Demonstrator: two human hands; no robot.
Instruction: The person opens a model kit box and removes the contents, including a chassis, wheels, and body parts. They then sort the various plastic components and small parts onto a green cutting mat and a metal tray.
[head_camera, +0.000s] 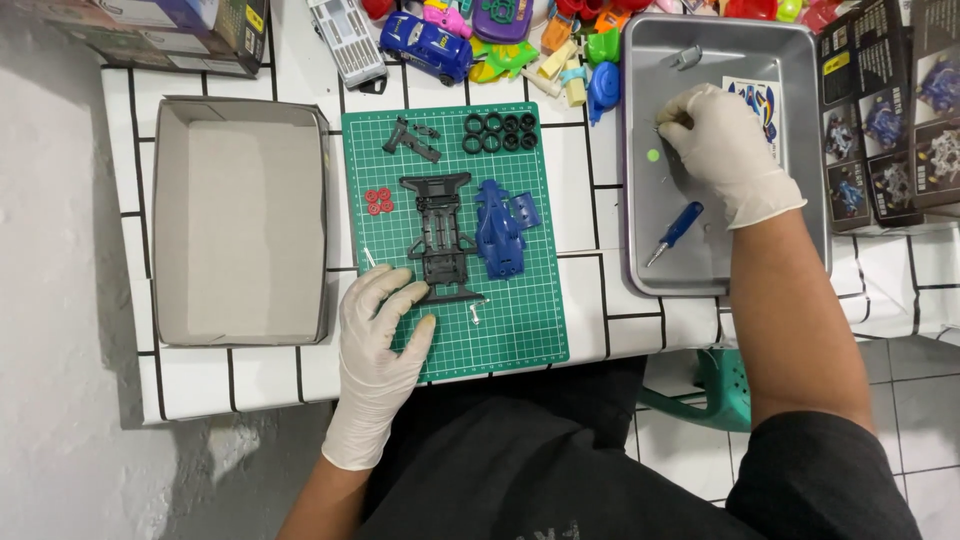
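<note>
Rightward, dark printed boxes (885, 110), perhaps three

A chassis (440, 235) and car body (500, 228) are laid side by side on the cutting mat (520, 330); the box (240, 220) is placed left, the tray (700, 270) right, with what seems a screwdriver (676, 232) inside.

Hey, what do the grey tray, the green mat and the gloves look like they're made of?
Grey tray: likely metal, with a dull brushed sheen and rolled rim. Green mat: matte, flat, with a printed grid, probably vinyl or rubber. Gloves on the left hand and right hand: thin, whitish and wrinkled, probably latex.
</note>
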